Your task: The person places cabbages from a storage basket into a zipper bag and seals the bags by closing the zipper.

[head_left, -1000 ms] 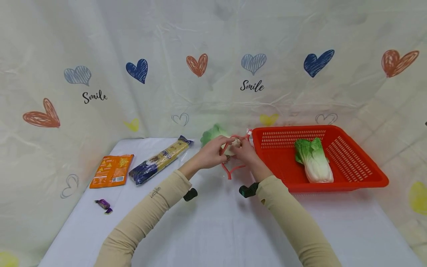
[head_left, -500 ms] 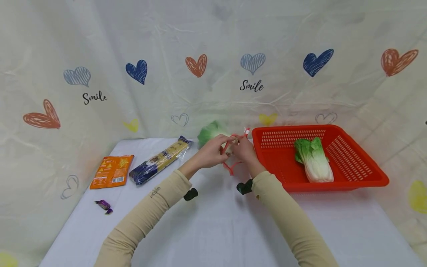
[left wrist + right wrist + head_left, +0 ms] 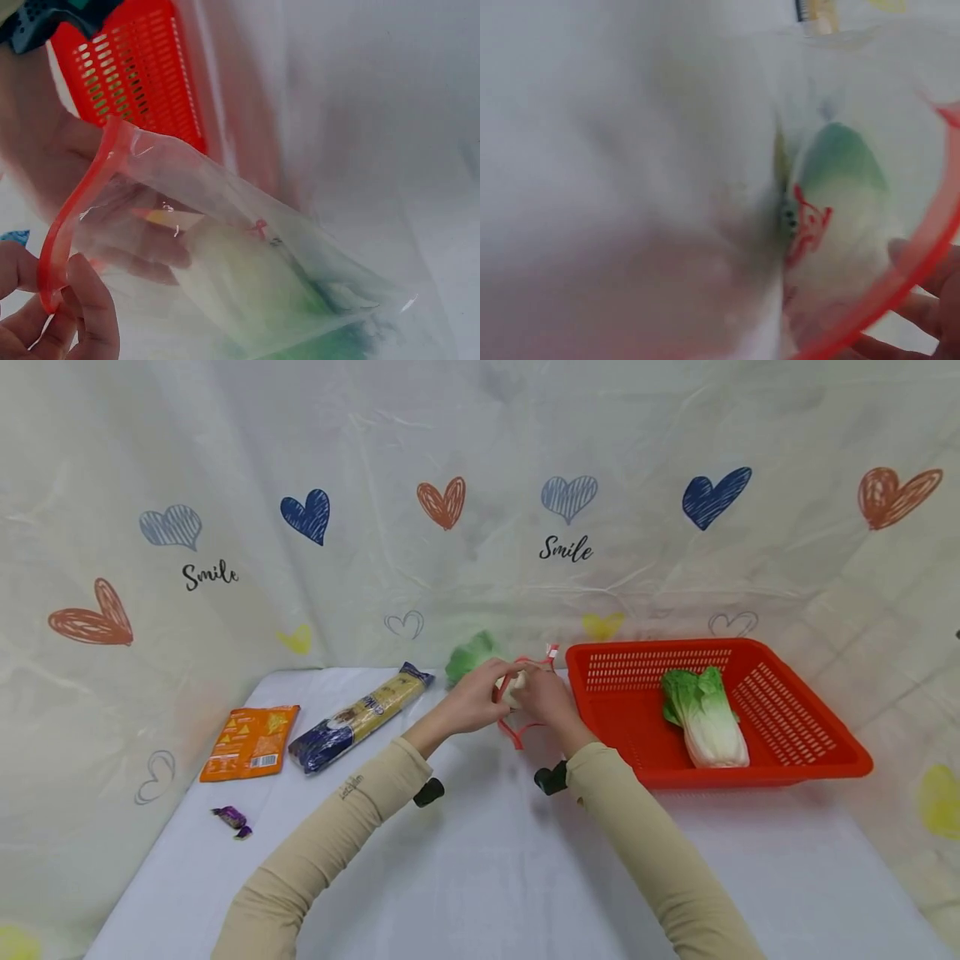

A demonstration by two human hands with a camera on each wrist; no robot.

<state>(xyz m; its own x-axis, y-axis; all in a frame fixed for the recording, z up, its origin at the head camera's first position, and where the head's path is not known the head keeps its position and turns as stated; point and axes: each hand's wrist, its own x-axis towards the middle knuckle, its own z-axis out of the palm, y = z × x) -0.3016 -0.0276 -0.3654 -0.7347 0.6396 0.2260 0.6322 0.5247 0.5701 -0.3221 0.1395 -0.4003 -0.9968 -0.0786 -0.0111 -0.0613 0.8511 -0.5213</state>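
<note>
A Chinese cabbage [image 3: 247, 277] lies inside a clear plastic bag [image 3: 217, 176] with a red rim [image 3: 73, 202]. In the head view its green leaves [image 3: 472, 657] show beyond the hands. My left hand [image 3: 475, 697] pinches the red rim between thumb and fingers, as the left wrist view shows. My right hand [image 3: 546, 695] reaches in at the bag's mouth. Seen through the plastic, its fingers [image 3: 146, 244] are fairly straight and touch the cabbage's pale root end. The right wrist view is partly blurred, with the bagged cabbage [image 3: 847, 195] behind the curved red rim.
A red plastic basket [image 3: 615, 727] holding another Chinese cabbage [image 3: 708, 722] stands to the right. On the left of the white-covered table [image 3: 480, 877] lie a pasta packet [image 3: 360, 718], an orange pouch [image 3: 250, 743] and a purple-wrapped candy [image 3: 233, 819].
My right hand has shifted slightly left and forward, pushing against the cabbage. The cabbage's leafy end has moved a little left and back. The left hand stays on the rim.
</note>
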